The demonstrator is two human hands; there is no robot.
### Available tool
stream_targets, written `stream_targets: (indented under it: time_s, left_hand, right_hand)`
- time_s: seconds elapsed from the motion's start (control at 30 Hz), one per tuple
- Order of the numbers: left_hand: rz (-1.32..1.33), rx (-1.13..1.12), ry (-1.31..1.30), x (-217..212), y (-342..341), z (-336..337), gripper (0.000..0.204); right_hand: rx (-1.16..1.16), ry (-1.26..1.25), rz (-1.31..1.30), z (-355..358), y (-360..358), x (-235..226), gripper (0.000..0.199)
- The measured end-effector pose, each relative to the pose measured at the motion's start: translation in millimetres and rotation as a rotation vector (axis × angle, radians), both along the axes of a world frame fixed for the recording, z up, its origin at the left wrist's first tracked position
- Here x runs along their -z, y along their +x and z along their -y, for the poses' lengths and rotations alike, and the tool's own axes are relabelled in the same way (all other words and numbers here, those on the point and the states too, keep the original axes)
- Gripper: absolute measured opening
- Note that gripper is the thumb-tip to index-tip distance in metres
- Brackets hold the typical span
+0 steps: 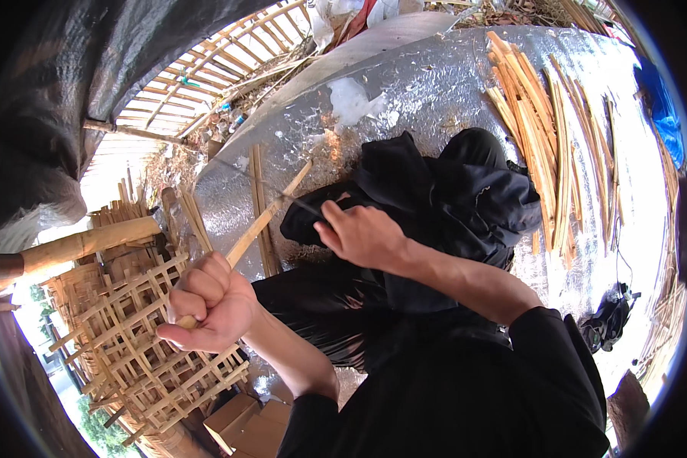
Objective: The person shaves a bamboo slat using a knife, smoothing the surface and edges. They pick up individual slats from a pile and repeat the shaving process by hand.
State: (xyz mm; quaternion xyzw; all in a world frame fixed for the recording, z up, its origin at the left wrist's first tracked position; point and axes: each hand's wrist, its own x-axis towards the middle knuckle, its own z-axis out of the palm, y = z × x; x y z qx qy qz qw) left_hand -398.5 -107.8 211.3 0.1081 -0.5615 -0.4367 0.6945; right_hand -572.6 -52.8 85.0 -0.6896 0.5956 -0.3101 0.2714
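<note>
A seemingly part-shaped wooden strip (256, 229) is clasped by the left hand (212, 301), a knife (304, 204) by the right hand (368, 237), while split strips (538, 126) are piled apart.

White daylight glare on the silvery sheet (435, 95), fisheye-bent dark edges

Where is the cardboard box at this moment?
In the head view, the cardboard box is at lower left, between the woven lattice and the left sleeve.

A blurry tool (307, 205)
The right hand (365, 235) hides its end; the left hand (212, 301) covers part of the strip (261, 222).
</note>
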Motion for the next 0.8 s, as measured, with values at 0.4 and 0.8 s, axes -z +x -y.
stream_targets:
  time_s: [0.4, 0.8]
  left_hand:
    - [-0.033, -0.063, 0.091, -0.6, 23.5, 3.6, 0.053]
    - [-0.025, -0.196, 0.197, -5.9, 16.4, 9.5, 0.057]
  right_hand:
    - [0.033, 0.092, 0.018, 12.6, -2.1, 57.0, 0.03]
    - [0.158, 0.097, -0.126, 15.6, 1.6, 138.0, 0.035]
